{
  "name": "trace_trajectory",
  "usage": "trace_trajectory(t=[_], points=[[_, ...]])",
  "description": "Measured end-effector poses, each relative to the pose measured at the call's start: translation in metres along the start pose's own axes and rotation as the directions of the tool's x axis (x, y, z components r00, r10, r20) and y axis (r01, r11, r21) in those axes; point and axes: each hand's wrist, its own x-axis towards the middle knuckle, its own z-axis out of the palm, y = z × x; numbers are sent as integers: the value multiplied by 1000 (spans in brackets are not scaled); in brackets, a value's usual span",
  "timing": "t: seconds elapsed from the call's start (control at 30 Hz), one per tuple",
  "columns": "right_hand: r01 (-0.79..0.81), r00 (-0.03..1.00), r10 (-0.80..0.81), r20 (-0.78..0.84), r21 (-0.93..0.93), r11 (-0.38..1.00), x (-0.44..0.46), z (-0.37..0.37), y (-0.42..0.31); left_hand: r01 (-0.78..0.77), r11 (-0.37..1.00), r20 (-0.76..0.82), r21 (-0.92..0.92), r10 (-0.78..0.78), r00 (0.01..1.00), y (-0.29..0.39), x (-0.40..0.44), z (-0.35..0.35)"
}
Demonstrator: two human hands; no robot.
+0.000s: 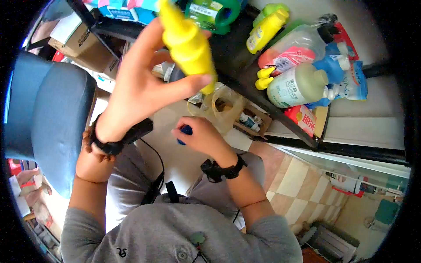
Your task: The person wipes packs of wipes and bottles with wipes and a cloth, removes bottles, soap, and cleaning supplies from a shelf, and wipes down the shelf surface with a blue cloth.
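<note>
- A single camera worn on the head looks forward and steeply down, catching the wearer's grey shirt along the bottom edge.
- The wide view curves toward its dark, rounded borders, taking in a blue chair at left and a black shelf at upper right.
- Closest to the lens, the left hand looms large; the right hand appears smaller, near mid-frame.
- Farther off, the tiled floor spreads at lower right.

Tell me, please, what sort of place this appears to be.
Perhaps a storage corner in a home or small shop: the dark shelf holds many bottles, with a cardboard box and a blue chair nearby.
</note>
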Motion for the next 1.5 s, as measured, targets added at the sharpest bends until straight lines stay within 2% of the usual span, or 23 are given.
trace_trajectory(t=[0.07, 0.1, 0.13, 0.2, 0.27, 0.33, 0.43, 0.53, 0.57, 0.67, 0.7, 0.73, 0.77, 0.8, 0.83, 0.93, 1.03, 1.13, 1.27, 1.33, 1.4, 1.43, 1.5], points=[[-73, 996, 76, 38, -74, 995, 7, 7, 24, 161, 987, 24, -22, -161, 987, 3, -23, -22], [-121, 990, 128, 58, -110, 986, 12, 14, 38, 192, 981, 32, 3, -192, 981, -2, -33, -28], [-168, 980, 181, 83, -145, 975, 17, 21, 54, 214, 974, 48, 67, -218, 975, -12, -46, -33], [-397, 905, 413, 102, -147, 906, 29, 34, 91, 347, 907, 44, 239, -368, 929, -33, -69, -35], [-393, 918, 395, 16, -70, 917, 39, 36, 118, 447, 839, 88, 311, -493, 865, -71, -92, -33], [-326, 939, 291, -185, -194, 925, 41, 55, 175, 485, 752, 74, 445, -571, 817, -123, -126, -24], [-426, 903, 399, -158, -225, 876, 37, 58, 185, 301, 698, 127, 650, -491, 862, -168, -172, -12], [-422, 905, 394, -158, -227, 878, 45, 66, 191, 411, 635, 141, 654, -636, 759, -199, -208, -8], [-408, 912, 384, -144, -223, 885, 48, 68, 193, 386, 626, 196, 677, -660, 725, -214, -218, -9], [-433, 902, 428, -63, -142, 890, 51, 66, 161, 431, 582, 198, 690, -724, 661, -238, -239, -12], [-467, 883, 468, -25, -128, 875, 50, 65, 148, 455, 575, 175, 680, -730, 661, -251, -251, -10], [-455, 890, 447, -88, -143, 879, 46, 70, 145, 470, 576, 154, 669, -726, 670, -263, -262, -8], [-498, 864, 504, -9, -166, 851, 50, 70, 152, 482, 583, 138, 654, -718, 682, -271, -265, -7], [-459, 887, 461, 22, -66, 886, 47, 72, 162, 472, 596, 148, 650, -709, 690, -272, -266, -6], [-484, 871, 484, 78, -27, 875, 48, 74, 171, 465, 605, 160, 646, -703, 693, -273, -267, -4], [-393, 918, 396, -16, -144, 908, 46, 78, 179, 502, 546, 105, 671, -740, 664, -279, -275, 3], [-338, 937, 349, -3, -252, 907, 44, 84, 188, 460, 592, 137, 662, -699, 702, -285, -280, 3], [-159, 986, 168, 1, -332, 930, 36, 87, 191, 512, 597, 151, 617, -729, 668, -284, -278, 2], [-242, 955, 291, 61, -410, 880, 32, 88, 197, 460, 569, 183, 682, -742, 645, -282, -279, -4], [-287, 942, 332, 55, -382, 878, 32, 87, 199, 418, 572, 232, 706, -744, 626, -285, -279, -8], [-313, 930, 362, 66, -373, 873, 33, 84, 197, 350, 437, 164, 829, -787, 595, -286, -273, -6], [-274, 943, 325, 67, -393, 878, 34, 79, 188, 310, 362, 125, 879, -803, 582, -279, -263, -5], [-193, 966, 247, 72, -432, 881, 34, 71, 162, 287, 412, 196, 865, -803, 563, -256, -222, -11]])
